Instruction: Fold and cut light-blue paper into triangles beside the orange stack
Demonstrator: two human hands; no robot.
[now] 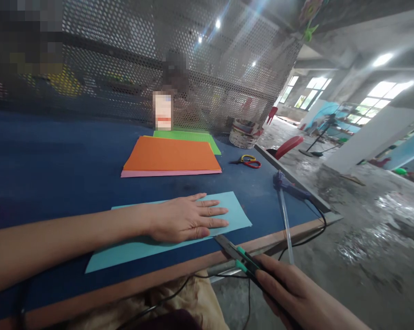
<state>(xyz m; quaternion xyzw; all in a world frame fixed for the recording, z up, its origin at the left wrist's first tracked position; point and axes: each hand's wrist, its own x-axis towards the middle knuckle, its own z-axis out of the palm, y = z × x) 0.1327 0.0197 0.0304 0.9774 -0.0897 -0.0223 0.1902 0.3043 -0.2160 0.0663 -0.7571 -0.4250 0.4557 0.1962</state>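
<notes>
My left hand (179, 219) lies flat on a light blue sheet of paper (236, 211), fingers spread and pointing right. The sheet rests on the dark blue tabletop, close to its front edge. My right hand (289, 286) is wrapped round a utility knife (243, 259) with a black and green handle. Its blade is out, and the tip is at the near edge of the paper, just below my left thumb. Whether the tip touches the paper I cannot tell.
Behind the paper lies a stack of orange, pink and green sheets (172, 153). Scissors with yellow and red handles (250, 161), a glue gun (291, 187) with a long clear stick, and a basket (244, 133) stand to the right. A perforated metal screen (124, 59) rises behind the table.
</notes>
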